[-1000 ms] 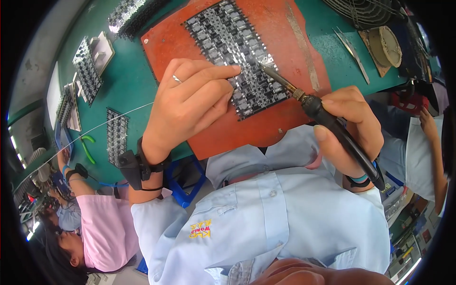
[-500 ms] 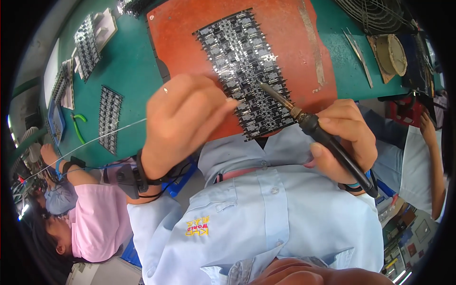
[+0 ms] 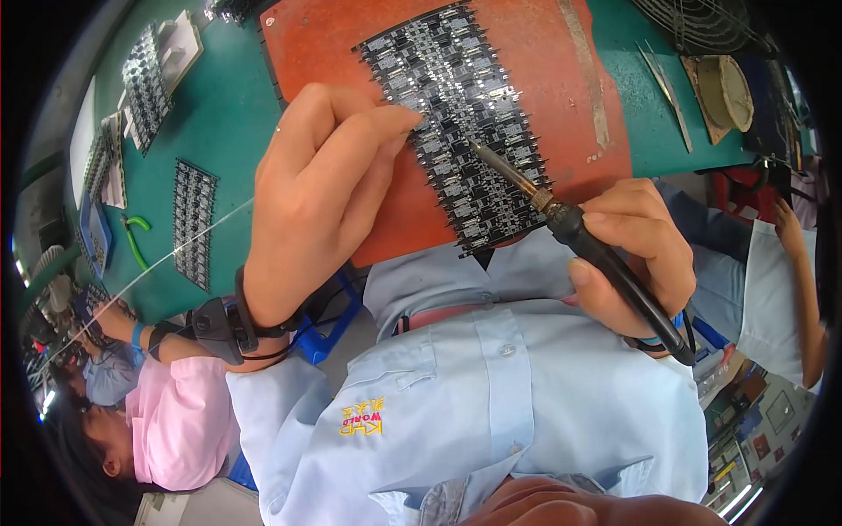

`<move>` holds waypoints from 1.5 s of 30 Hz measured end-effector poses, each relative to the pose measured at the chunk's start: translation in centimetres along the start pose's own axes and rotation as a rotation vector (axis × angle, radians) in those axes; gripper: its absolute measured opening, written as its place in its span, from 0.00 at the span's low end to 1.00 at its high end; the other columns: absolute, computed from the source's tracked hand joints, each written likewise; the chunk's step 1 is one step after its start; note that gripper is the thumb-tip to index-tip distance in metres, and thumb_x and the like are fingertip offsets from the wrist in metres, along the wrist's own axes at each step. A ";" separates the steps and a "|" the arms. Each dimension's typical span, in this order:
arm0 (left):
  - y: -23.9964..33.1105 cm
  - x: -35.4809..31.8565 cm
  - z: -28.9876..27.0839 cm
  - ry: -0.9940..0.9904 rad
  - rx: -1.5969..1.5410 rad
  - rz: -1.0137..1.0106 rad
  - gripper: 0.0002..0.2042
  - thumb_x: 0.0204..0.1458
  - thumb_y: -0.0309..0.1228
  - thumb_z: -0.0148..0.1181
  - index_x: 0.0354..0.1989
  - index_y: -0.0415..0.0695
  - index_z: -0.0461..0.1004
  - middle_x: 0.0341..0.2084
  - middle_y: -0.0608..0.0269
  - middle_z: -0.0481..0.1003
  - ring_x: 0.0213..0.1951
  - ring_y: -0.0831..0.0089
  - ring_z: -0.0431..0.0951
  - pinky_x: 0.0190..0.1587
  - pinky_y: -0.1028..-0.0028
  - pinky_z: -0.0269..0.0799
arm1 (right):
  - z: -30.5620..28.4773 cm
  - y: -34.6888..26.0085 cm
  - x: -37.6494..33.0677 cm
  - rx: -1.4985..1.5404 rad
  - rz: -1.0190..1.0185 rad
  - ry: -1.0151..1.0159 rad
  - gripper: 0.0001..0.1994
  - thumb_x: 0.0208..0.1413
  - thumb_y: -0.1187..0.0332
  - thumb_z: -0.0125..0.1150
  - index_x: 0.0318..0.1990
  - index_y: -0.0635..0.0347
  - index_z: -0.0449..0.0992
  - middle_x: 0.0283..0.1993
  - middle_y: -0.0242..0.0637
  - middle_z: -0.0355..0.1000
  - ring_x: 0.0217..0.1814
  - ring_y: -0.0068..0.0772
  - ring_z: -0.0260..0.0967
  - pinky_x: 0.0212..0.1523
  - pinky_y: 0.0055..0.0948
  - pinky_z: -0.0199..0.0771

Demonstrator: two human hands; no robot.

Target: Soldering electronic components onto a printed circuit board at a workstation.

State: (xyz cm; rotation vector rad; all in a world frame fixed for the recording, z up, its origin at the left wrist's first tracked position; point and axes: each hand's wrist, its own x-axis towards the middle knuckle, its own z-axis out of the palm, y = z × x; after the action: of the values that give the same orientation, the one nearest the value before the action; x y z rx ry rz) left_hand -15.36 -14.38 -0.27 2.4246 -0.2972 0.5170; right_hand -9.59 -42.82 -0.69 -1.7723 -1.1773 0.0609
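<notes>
A panel of small black circuit boards [image 3: 449, 96] lies on an orange-red mat [image 3: 548, 53] in front of me. My right hand [image 3: 645, 245] is closed round the black handle of a soldering iron [image 3: 610, 272]. The iron's tip points up and left, at the middle of the panel; whether it touches cannot be seen. My left hand [image 3: 316, 193] is pinched, its fingertips at the panel's left edge. A thin solder wire [image 3: 189, 244] runs from the far left into this hand; its end at the fingertips is too small to make out.
On the green table [image 3: 224, 96], left of the mat, lie another board panel [image 3: 193, 223], green-handled cutters [image 3: 136, 241] and stacked panels [image 3: 147, 88]. Tweezers [image 3: 668, 96] and a round tub [image 3: 730, 95] sit at right. A co-worker in a pink sleeve [image 3: 180, 421] works at left.
My left hand has moved up and slightly left, its fingertips now higher along the panel's left edge. The iron's tip has shifted slightly left over the panel.
</notes>
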 end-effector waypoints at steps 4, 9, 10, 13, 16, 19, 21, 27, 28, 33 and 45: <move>0.0 -0.2 -0.1 -0.052 -0.025 0.009 0.08 0.47 0.19 0.69 0.35 0.40 0.77 0.29 0.59 0.73 0.29 0.62 0.77 0.29 0.69 0.72 | 0.0 -0.3 0.2 -0.023 -0.003 -0.018 0.19 0.48 0.74 0.69 0.47 0.72 0.72 0.37 0.55 0.76 0.36 0.41 0.72 0.37 0.37 0.67; 0.1 0.1 0.2 -0.168 -0.084 -0.004 0.07 0.50 0.17 0.66 0.35 0.38 0.77 0.29 0.61 0.72 0.27 0.70 0.74 0.27 0.74 0.68 | 0.4 -1.1 0.5 -0.030 0.061 0.062 0.19 0.37 0.78 0.72 0.42 0.69 0.77 0.37 0.46 0.78 0.34 0.45 0.75 0.38 0.37 0.70; 0.1 0.2 0.3 -0.195 -0.104 -0.016 0.06 0.51 0.16 0.66 0.35 0.37 0.77 0.29 0.62 0.72 0.26 0.75 0.72 0.26 0.76 0.66 | 0.4 -1.1 0.4 -0.032 0.060 0.063 0.19 0.37 0.79 0.72 0.42 0.69 0.77 0.37 0.46 0.78 0.34 0.45 0.75 0.38 0.37 0.70; 0.1 0.4 0.7 -0.196 -0.111 0.023 0.06 0.50 0.15 0.65 0.35 0.37 0.77 0.29 0.62 0.71 0.26 0.74 0.73 0.26 0.76 0.67 | 0.5 -1.1 0.3 -0.037 0.058 0.066 0.19 0.37 0.79 0.72 0.41 0.69 0.77 0.37 0.46 0.78 0.34 0.44 0.75 0.38 0.37 0.70; -0.1 0.5 0.9 -0.196 -0.114 0.056 0.07 0.50 0.14 0.64 0.35 0.37 0.77 0.29 0.61 0.71 0.26 0.72 0.73 0.27 0.75 0.68 | 0.5 -1.2 0.2 -0.035 0.059 0.070 0.19 0.37 0.79 0.72 0.41 0.69 0.77 0.37 0.46 0.78 0.34 0.44 0.75 0.38 0.37 0.70; -0.1 0.6 1.0 -0.193 -0.116 0.085 0.07 0.49 0.14 0.63 0.36 0.37 0.77 0.29 0.61 0.70 0.26 0.71 0.73 0.28 0.75 0.68 | 0.5 -1.2 0.2 -0.033 0.059 0.071 0.19 0.36 0.79 0.72 0.41 0.69 0.77 0.37 0.46 0.78 0.34 0.44 0.75 0.37 0.37 0.70; 0.1 0.7 1.0 -0.179 -0.125 0.073 0.08 0.50 0.14 0.62 0.38 0.37 0.78 0.29 0.60 0.71 0.27 0.70 0.73 0.29 0.75 0.69 | 0.6 -1.1 0.3 -0.031 0.058 0.071 0.19 0.36 0.79 0.72 0.41 0.69 0.77 0.37 0.46 0.78 0.34 0.44 0.75 0.37 0.37 0.70; 0.0 0.8 0.6 -0.184 -0.106 0.148 0.12 0.52 0.14 0.62 0.45 0.37 0.78 0.30 0.62 0.72 0.28 0.74 0.73 0.31 0.78 0.69 | 0.6 -1.0 0.2 -0.036 0.055 0.094 0.19 0.36 0.79 0.72 0.41 0.69 0.77 0.37 0.46 0.78 0.33 0.45 0.74 0.37 0.37 0.70; 0.0 0.7 0.6 -0.201 -0.146 0.098 0.13 0.53 0.14 0.62 0.46 0.38 0.77 0.30 0.63 0.72 0.28 0.76 0.73 0.31 0.79 0.69 | 0.6 -0.9 0.1 -0.032 0.052 0.095 0.19 0.35 0.79 0.72 0.41 0.69 0.77 0.37 0.46 0.78 0.33 0.45 0.74 0.37 0.38 0.70; 0.0 0.7 0.8 -0.255 -0.227 0.008 0.15 0.55 0.15 0.61 0.51 0.38 0.74 0.31 0.66 0.73 0.30 0.82 0.73 0.31 0.82 0.68 | 0.8 -0.9 0.1 -0.030 0.055 0.097 0.20 0.35 0.79 0.72 0.41 0.69 0.77 0.37 0.46 0.78 0.33 0.45 0.74 0.37 0.38 0.70; -0.9 0.6 0.5 -0.246 -0.099 0.140 0.18 0.45 0.12 0.63 0.45 0.41 0.80 0.31 0.63 0.70 0.29 0.75 0.72 0.28 0.79 0.68 | 1.1 -1.5 0.6 -0.087 0.040 0.120 0.21 0.31 0.79 0.71 0.40 0.68 0.78 0.34 0.44 0.77 0.31 0.43 0.72 0.36 0.37 0.69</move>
State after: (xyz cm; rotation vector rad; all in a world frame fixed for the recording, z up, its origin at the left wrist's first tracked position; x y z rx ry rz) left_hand -14.33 -14.06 -0.89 2.3826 -0.5862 0.2554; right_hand -10.89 -41.49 0.10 -1.8491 -1.0725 -0.0735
